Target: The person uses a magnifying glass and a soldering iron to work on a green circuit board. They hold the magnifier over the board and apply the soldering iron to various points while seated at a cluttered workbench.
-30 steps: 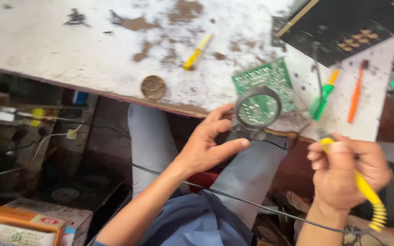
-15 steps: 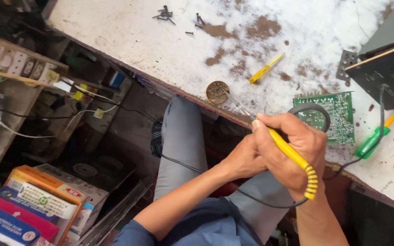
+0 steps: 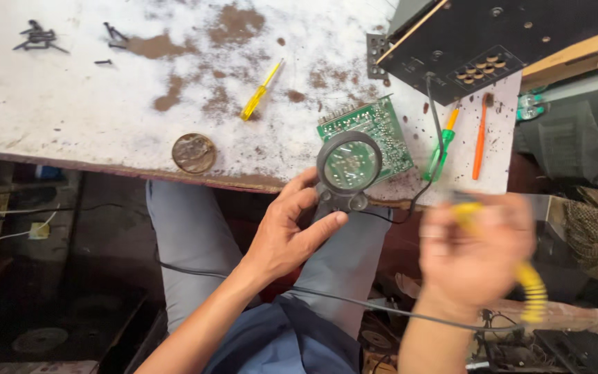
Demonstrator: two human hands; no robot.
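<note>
Paint-worn and rust-stained, the white workbench [image 3: 70, 118] carries a green circuit board [image 3: 382, 125] at its near edge, and over that board we hold a round black magnifier [image 3: 349, 165]. Our left hand [image 3: 288, 232] pinches its short base below the lens, fingers loosely curled. It looks light and rigid, its glass fragile; the frame seems the safest grip. Right of the board, our blurred right hand [image 3: 475, 246] is closed around a yellow-handled soldering iron [image 3: 527, 284]. Left of the board lies a yellow screwdriver [image 3: 261, 91].

Left hand [image 3: 288, 232] open-fingered, right hand [image 3: 475, 246] fisted
</note>
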